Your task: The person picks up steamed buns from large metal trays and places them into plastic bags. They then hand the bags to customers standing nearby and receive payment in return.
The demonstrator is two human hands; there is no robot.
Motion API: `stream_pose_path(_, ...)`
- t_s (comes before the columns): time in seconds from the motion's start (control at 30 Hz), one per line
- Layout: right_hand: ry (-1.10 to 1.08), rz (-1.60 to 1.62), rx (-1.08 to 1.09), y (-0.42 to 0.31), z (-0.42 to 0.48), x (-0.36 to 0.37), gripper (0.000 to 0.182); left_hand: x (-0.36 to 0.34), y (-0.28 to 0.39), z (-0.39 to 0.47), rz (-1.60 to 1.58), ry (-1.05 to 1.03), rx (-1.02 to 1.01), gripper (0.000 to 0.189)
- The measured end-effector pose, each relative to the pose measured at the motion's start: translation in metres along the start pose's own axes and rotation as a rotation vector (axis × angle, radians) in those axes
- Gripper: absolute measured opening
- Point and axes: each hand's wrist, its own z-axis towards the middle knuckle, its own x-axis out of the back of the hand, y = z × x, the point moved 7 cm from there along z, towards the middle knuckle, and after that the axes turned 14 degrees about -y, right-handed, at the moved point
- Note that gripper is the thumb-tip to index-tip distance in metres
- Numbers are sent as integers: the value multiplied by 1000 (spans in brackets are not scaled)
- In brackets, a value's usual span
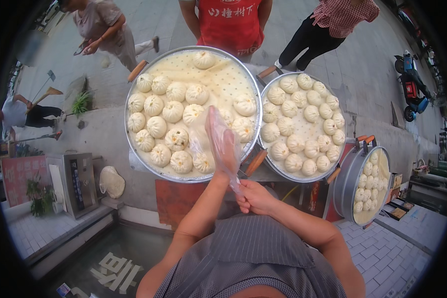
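Observation:
A clear plastic bag [200,138] covers my left hand [223,143], which reaches over the large round steamer tray [128,138] in front of me. Steamed buns [157,127] with pleated tops stand on its perforated cream liner [223,76]. Whether the bagged fingers touch a bun cannot be told, as the bag and hand hide that spot. At the left wrist, my right hand [255,196] pinches the gathered edge of the bag. A second steamer tray [342,143] of smaller buns [311,113] stands to the right.
Steamer tiers [344,186] with more buns are stacked at far right. Wooden handles [256,162] stick out between the trays. A person in a red apron [229,26] stands across the large tray; others are on the pavement. A steel cabinet [72,184] stands at left.

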Motion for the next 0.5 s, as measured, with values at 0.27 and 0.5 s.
stream_pose_path(0.27, 157, -1, 49, -15, -2, 15, 29, 85, -46, 147, 573, -32, -185, 31)
stream_pose_path(0.5, 261, -25, 86, -10, -13, 36, 23, 52, -140, 287, 1412, -536, 267, 51)
